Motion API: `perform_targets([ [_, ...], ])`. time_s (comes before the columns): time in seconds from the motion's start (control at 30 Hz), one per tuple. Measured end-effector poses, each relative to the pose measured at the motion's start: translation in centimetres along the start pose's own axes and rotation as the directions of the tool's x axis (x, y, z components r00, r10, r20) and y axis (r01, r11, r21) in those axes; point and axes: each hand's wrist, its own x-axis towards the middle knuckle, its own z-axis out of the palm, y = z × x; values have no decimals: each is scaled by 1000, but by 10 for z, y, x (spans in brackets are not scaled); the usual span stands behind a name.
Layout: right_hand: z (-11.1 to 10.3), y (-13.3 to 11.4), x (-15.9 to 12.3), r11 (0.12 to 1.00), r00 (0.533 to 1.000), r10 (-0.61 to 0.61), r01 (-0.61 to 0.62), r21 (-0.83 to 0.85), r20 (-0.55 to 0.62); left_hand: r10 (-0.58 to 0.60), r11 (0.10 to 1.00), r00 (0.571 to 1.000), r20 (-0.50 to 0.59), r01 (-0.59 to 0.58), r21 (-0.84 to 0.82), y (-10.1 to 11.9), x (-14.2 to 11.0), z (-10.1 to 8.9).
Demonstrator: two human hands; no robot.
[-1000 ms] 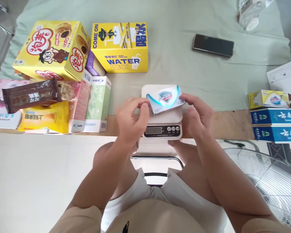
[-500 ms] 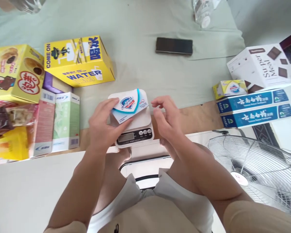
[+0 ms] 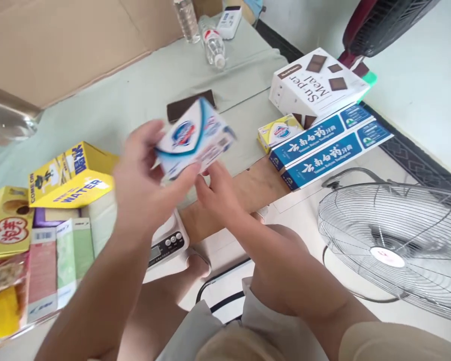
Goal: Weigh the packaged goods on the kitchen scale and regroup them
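Note:
My left hand (image 3: 141,175) grips a white and blue soap box (image 3: 195,135) from its left side, thumb along the lower edge. The box is tilted and held up in the air, clear of the scale. My right hand (image 3: 220,193) is at the lower edge of the same box, its fingers bent against it; their tips are partly hidden. Below my left wrist stands a white kitchen scale (image 3: 173,238) with buttons and a small display, half covered by my arm.
To the right lie two blue toothpaste boxes (image 3: 323,148), a yellow soap box (image 3: 280,131) and a white Super Meal box (image 3: 317,87). A phone (image 3: 180,108) and bottles (image 3: 213,45) are farther back. Yellow boxes (image 3: 69,185) and packets sit left. A fan (image 3: 387,250) stands at right.
The soap box has been lifted off the scale in my left hand. My right hand has come over to the box's lower edge. The view has turned to the right.

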Motion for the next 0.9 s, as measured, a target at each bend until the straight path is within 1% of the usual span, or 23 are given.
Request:
perform_targets([
  [0.07,-14,-1,6,990,985,65,-44,134,-157,-42,999,982,186,41,6,-5,37,41],
  [0.13,-27,-4,12,949,935,148,-43,312,-323,-63,998,963,263,55,38,-15,65,80],
  [0.17,-33,-5,15,914,905,205,-41,403,-372,-66,997,957,284,52,59,-19,75,98],
  [0.2,-38,-6,18,867,880,274,-52,496,-388,-58,997,951,304,38,73,-24,82,114],
  [0.23,-42,-7,20,805,861,353,-80,588,-367,-44,997,945,324,19,81,-27,87,128],
  [0.27,-45,-7,22,731,845,432,-122,672,-316,-25,997,938,346,-4,81,-30,89,140],
  [0.3,-47,-8,25,650,829,499,-166,742,-252,-3,997,929,369,-27,75,-31,90,151],
  [0.37,-50,-9,29,505,791,594,-222,834,-149,26,996,912,410,-56,63,-31,89,166],
  [0.43,-53,-12,33,414,758,644,-229,881,-106,4,996,895,447,-41,74,-26,88,176],
  [0.5,-58,-14,36,362,739,667,-209,908,-95,-80,994,866,493,29,110,-18,88,179],
  [0.53,-60,-16,37,345,737,670,-200,917,-91,-132,989,847,514,77,127,-14,89,180],
  [0.63,-65,-17,37,338,756,650,-192,921,-80,-257,966,797,546,208,150,-5,91,179],
  [0.73,-66,-17,35,358,772,631,-204,911,-75,-334,941,757,561,300,154,-4,91,178],
  [0.8,-64,-16,34,357,774,629,-208,911,-69,-361,929,735,574,335,154,-7,90,178],
  [0.9,-61,-18,34,342,775,630,-208,916,-59,-371,923,723,583,354,149,-7,89,177],
])
